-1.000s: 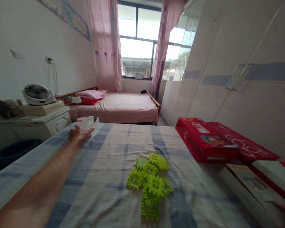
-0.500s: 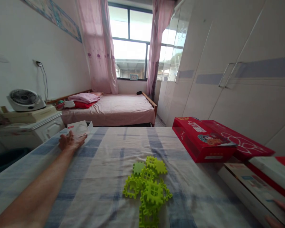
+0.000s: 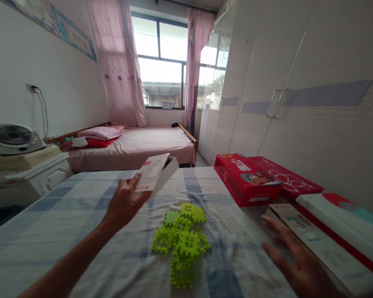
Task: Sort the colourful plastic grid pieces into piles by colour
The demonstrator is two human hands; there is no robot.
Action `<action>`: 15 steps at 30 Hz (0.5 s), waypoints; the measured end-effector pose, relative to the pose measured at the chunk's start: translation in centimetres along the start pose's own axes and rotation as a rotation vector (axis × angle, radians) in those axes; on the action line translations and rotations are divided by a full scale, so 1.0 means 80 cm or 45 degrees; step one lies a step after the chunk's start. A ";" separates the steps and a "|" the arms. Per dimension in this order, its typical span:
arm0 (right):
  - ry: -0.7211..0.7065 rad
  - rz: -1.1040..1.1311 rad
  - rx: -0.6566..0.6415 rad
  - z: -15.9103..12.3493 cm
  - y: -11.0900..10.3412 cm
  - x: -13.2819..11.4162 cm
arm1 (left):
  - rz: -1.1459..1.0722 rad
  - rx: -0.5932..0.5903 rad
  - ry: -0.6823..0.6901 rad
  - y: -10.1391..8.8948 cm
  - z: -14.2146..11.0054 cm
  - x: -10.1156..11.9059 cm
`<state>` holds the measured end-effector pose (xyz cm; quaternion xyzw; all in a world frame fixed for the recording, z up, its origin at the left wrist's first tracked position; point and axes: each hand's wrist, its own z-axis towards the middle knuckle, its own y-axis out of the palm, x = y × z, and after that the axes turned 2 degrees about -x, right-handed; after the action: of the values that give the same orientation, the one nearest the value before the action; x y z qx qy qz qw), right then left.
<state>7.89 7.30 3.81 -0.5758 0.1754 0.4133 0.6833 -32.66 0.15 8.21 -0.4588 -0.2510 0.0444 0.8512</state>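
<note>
My left hand (image 3: 124, 203) is closed on a small white box (image 3: 157, 174) with a red mark, holding it tilted in the air above the checked bedsheet (image 3: 65, 215). Just right of and below it lies a pile of lime-green interlocking plastic pieces (image 3: 182, 242) on the sheet. My right hand (image 3: 294, 258) hovers low at the right with its fingers spread and nothing in it, close to a long white box (image 3: 317, 244) and right of the green pieces.
A red box (image 3: 245, 178) and a second red box (image 3: 286, 180) lie at the bed's right side by white wardrobe doors (image 3: 298, 103). A second bed with pink sheets (image 3: 136, 145) stands by the window. A fan (image 3: 14, 138) sits on a white cabinet at left.
My left hand picked the white box up from the far left of the bed and brought it toward the middle. My right hand came into view from the lower right. The view swung left.
</note>
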 end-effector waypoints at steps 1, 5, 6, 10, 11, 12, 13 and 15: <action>0.080 0.232 -0.132 0.003 0.010 -0.020 | -0.066 -0.052 0.052 0.004 -0.016 0.026; 0.245 0.886 -0.428 0.016 0.047 -0.084 | -0.140 -0.146 0.220 0.022 -0.079 0.113; 0.272 1.000 -0.442 0.019 0.055 -0.092 | -0.123 -0.133 0.279 0.027 -0.092 0.128; 0.375 1.293 -0.288 0.029 0.077 -0.094 | 0.005 0.018 0.454 0.055 -0.124 0.154; 0.410 1.340 -0.252 0.031 0.081 -0.091 | 0.039 0.059 0.476 0.062 -0.129 0.156; 0.443 1.382 -0.225 0.033 0.085 -0.087 | 0.070 0.094 0.498 0.068 -0.132 0.156; 0.476 1.415 -0.204 0.035 0.088 -0.083 | 0.098 0.125 0.521 0.074 -0.135 0.157; 0.512 1.437 -0.164 0.038 0.095 -0.077 | 0.139 0.169 0.570 0.082 -0.139 0.157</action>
<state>-2.31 7.82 4.20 -0.5008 0.5543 0.6050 0.2756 -15.53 -0.70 2.72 -0.4130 -0.0275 0.0039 0.9103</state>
